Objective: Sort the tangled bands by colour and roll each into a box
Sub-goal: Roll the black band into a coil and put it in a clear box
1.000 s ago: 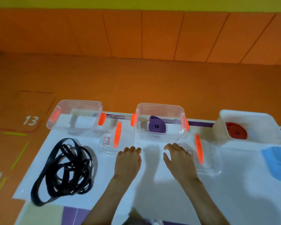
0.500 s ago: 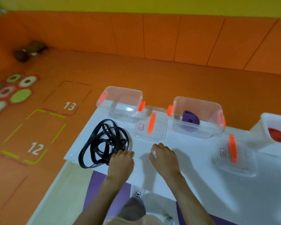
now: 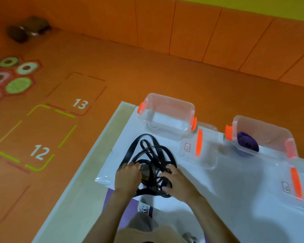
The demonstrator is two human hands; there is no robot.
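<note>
Moved since half a second ago: both hands, then flat on the white sheet (image 3: pixel 244 207) at the near edge of the tangle, now sit in it. Our view has also swung left, and the white tub with the red roll is out of frame.

1. Floor (image 3: pixel 112 71): orange, matt, with painted squares numbered 12 and 13 and a cluster of green and white hexagons at far left.
2. Left hand (image 3: pixel 128 178): fingers curled over the strands on the tangle's left side, gripping them.
3. Black band tangle (image 3: pixel 147 155): flat, glossy rubbery straps in overlapping loops. It lies on the sheet's near left corner, in front of the empty box and held between both hands.
4. Right hand (image 3: pixel 177 183): fingers bent round strands on the right side, one loop crossing its knuckles.
5. Empty box (image 3: pixel 172 100): clear plastic, rounded corners, orange clips at both ends. We see nothing inside.
6. Lid (image 3: pixel 207 151): clear, flat on the sheet, with an orange strip and a small label, just right of the empty box.
7. Second box (image 3: pixel 270 130): same make. It contains the purple band (image 3: pixel 247 143), rolled and resting against the left wall.
8. Second lid (image 3: pixel 288 186): clear, orange strip, in front of the second box.
</note>
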